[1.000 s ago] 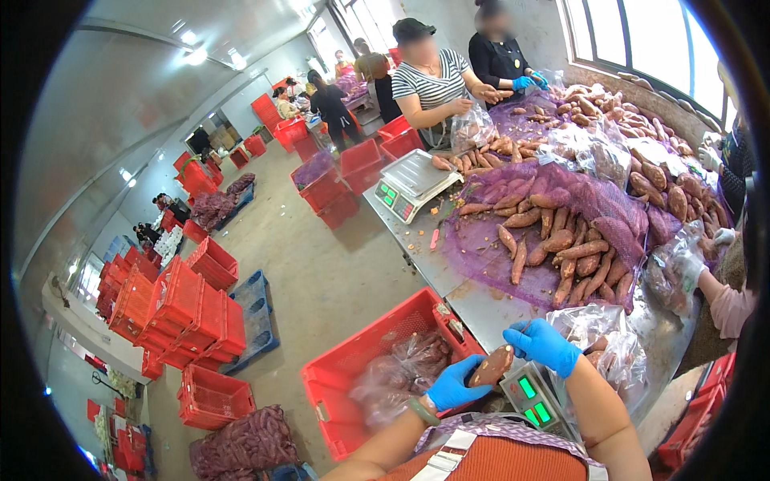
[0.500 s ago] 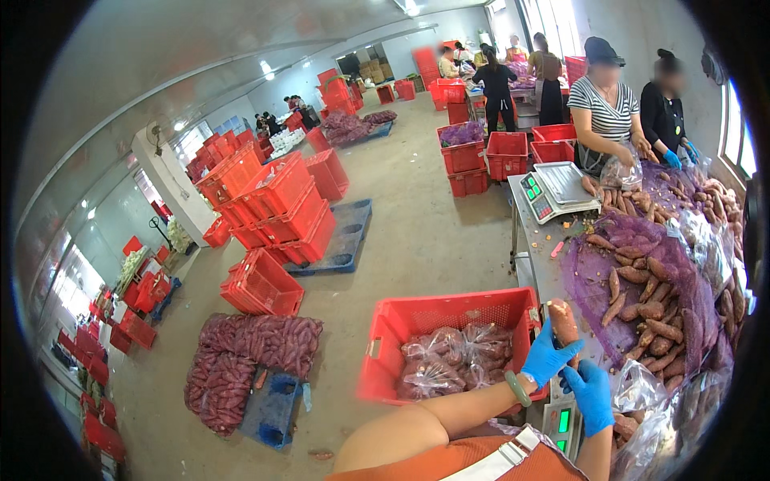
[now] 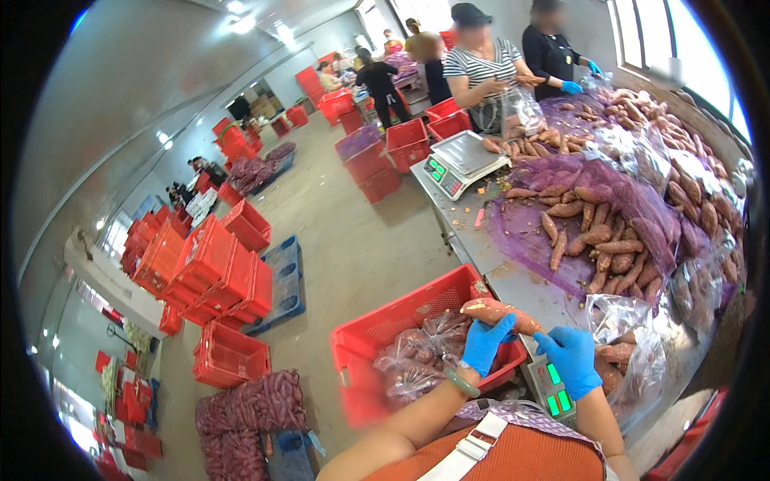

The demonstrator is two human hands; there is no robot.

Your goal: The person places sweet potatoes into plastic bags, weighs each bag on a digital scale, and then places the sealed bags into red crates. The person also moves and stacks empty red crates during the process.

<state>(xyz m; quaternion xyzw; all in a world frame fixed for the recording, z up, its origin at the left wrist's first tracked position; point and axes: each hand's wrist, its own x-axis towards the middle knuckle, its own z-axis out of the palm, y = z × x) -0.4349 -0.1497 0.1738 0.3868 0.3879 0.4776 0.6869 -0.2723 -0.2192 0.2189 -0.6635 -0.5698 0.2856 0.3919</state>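
Note:
A large sweet potato (image 3: 504, 313), reddish with pale patches, is held in my gloved left hand (image 3: 488, 345), lying nearly level above the crate's right edge. My gloved right hand (image 3: 571, 362) pinches its right end with curled fingers. Just below my hands sits a scale with a lit green display (image 3: 553, 386), mostly hidden. Under my left hand stands a red crate (image 3: 346, 353) holding several clear bags of sweet potatoes (image 3: 421, 353). An opened clear plastic bag (image 3: 654, 345) with sweet potatoes in it lies right of my right hand.
Loose sweet potatoes (image 3: 618, 248) lie on purple netting (image 3: 521, 248) across the metal table (image 3: 481, 255). Another scale (image 3: 464, 164) stands farther along. Two co-workers (image 3: 485, 68) (image 3: 549, 56) handle produce there. Left, stacked red crates (image 3: 216, 264) and full mesh sacks (image 3: 253, 413) occupy the floor.
The sweet potato has turned from upright to nearly level, and my right hand has come to its other end. My view has swung right and tilted.

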